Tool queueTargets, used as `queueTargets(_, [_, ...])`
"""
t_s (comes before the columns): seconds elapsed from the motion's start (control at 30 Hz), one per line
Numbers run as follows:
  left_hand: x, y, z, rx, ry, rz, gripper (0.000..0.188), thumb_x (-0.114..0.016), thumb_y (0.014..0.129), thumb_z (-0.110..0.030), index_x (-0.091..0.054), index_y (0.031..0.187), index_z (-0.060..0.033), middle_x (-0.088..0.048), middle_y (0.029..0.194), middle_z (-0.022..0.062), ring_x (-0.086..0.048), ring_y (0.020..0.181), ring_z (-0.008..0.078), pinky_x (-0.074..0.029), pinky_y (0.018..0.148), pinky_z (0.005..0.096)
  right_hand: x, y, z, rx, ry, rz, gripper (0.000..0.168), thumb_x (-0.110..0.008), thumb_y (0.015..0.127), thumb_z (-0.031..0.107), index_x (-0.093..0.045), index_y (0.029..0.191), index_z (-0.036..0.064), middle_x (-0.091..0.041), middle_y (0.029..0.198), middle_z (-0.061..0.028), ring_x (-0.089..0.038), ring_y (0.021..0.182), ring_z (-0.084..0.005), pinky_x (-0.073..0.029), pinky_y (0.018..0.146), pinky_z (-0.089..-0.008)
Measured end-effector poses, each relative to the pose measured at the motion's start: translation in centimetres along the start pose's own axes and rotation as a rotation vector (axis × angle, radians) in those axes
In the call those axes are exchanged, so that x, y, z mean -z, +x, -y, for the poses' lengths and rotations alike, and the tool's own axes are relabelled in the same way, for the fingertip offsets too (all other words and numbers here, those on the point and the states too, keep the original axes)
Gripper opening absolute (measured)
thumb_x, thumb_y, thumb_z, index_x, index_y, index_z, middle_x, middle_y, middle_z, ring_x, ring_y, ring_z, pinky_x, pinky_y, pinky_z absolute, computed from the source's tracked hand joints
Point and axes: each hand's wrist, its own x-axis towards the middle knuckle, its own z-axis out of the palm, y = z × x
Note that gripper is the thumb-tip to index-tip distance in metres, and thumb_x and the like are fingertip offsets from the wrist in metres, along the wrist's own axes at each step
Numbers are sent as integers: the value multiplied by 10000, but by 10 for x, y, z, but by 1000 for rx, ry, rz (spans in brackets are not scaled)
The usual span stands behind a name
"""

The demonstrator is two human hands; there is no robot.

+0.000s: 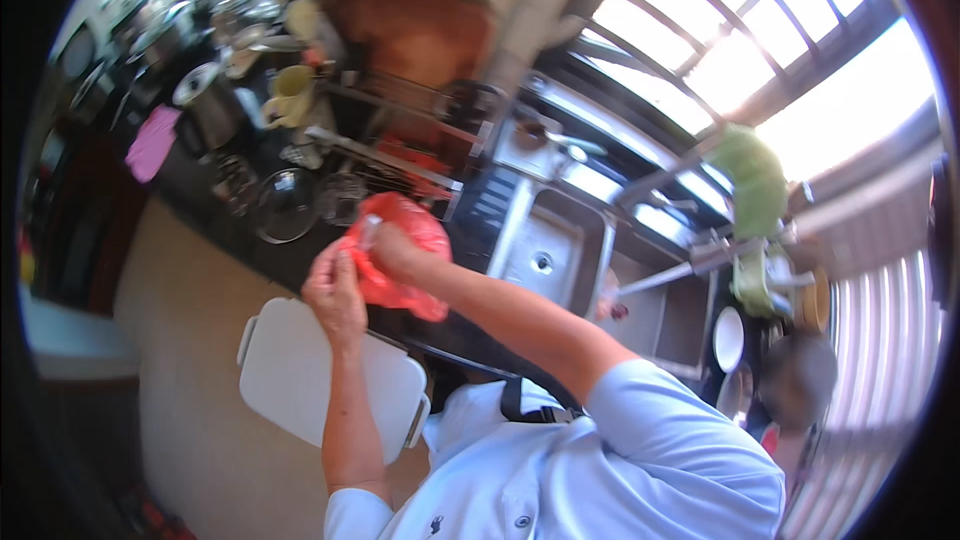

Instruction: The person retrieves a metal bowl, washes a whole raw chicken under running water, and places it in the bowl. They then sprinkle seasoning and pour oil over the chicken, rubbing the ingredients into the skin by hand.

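A thin red plastic bag (409, 292) is held up in front of me over the dark countertop edge. My left hand (337, 292) grips its left side, with the fingers bent against the plastic. My right hand (394, 249) is at the bag's opening, red film behind and below it. A small whitish item (370, 229) shows at the right fingertips; blur hides what it is and whether the fingers grip it. Under my left forearm, a white lidded bin (289, 375) stands on the floor.
Beyond the bag are a glass lid (286, 206), a metal dish rack (390, 157), a yellow mug (291, 86) and a steel kettle (210, 101). A pink cloth (152, 144) hangs over the counter edge. To the right is a double steel sink (551, 240) with a faucet (660, 279).
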Motion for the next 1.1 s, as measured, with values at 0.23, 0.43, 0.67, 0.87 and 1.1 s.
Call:
queueTargets(0.23, [-2, 7, 36, 26, 351, 157, 372, -557, 1017, -218, -628, 1273, 42, -679, 1213, 199, -658, 1084, 275, -505, 960, 379, 58, -84, 65, 477, -339, -307, 340, -605, 889, 80, -616, 1207, -37, -619, 1168, -228, -642, 1020, -390, -552, 856, -434])
queueTargets(0.43, [-56, -31, 106, -674, 1036, 355, 599, -615, 956, -297, -425, 1463, -39, -477, 1468, 193, -469, 1328, 408, -411, 1093, 451, 150, -230, 9, -125, 387, -496, 257, -597, 1015, 186, -642, 1225, 45, -655, 1122, -81, -673, 916, -149, -570, 766, -295])
queueTargets(0.67, [-21, 9, 134, -323, 1066, 519, 599, -655, 865, -187, -472, 1422, -70, -573, 1337, 234, -569, 1154, 452, -471, 1020, 473, 319, -358, -127, -206, 1469, -1206, 163, -540, 1010, 165, -640, 980, 40, -691, 854, -60, -702, 832, -194, -609, 769, -330])
queueTargets(0.87, [-32, 16, 23, -210, 1173, 480, 362, -635, 860, -146, -610, 1168, 43, -608, 1235, 275, -591, 1108, 461, -479, 964, 486, 348, -360, -236, -533, 576, -719, 419, -623, 964, 307, -582, 1227, -18, -613, 1231, -192, -650, 1090, -317, -571, 885, -449])
queueTargets(1.1, [-64, -106, -88, -17, 1625, 404, 441, -686, 898, -257, -627, 1243, 10, -579, 1316, 237, -604, 1143, 413, -476, 977, 477, 260, -341, -295, -783, -763, -396, 747, -679, 855, 496, -426, 1522, 275, -115, 1634, -224, -121, 1433, -612, -181, 1135, -713])
